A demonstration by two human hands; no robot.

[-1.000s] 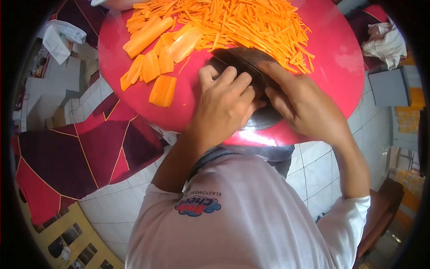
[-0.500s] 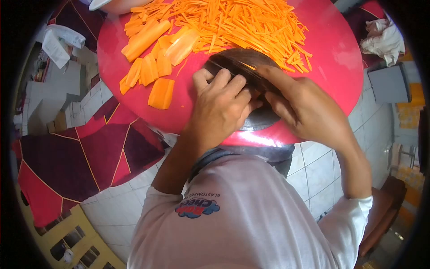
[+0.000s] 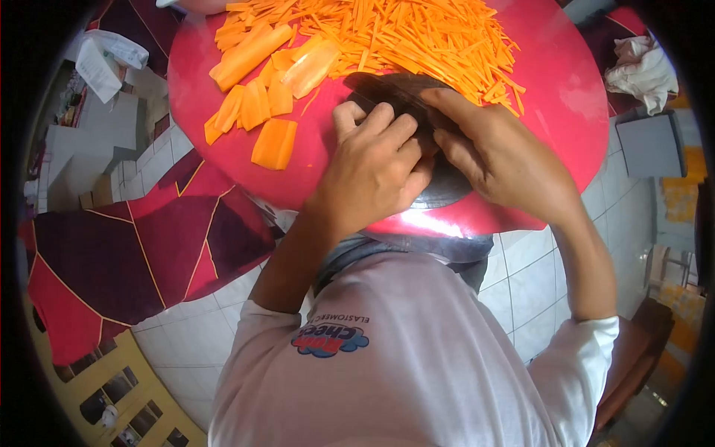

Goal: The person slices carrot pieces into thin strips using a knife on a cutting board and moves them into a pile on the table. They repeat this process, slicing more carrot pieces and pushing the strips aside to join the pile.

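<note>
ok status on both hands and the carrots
Left hand curled over dark board. Right hand gripping dark knife. Carrot strips piled beyond. View beneath hands blocked.

The round pinkish-red tabletop [image 3: 555, 67] bears heaped carrot sticks [image 3: 424, 41] at twelve o'clock, carrot slices [image 3: 273, 144] at nine, a pale bowl [image 3: 197, 6] toward ten, and a dark round board [image 3: 448, 188] at six.

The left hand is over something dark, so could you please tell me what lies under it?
Under the left hand, parts of a dark, rounded board show, on the red table. Anything held against the board there is covered, so I cannot tell.
</note>
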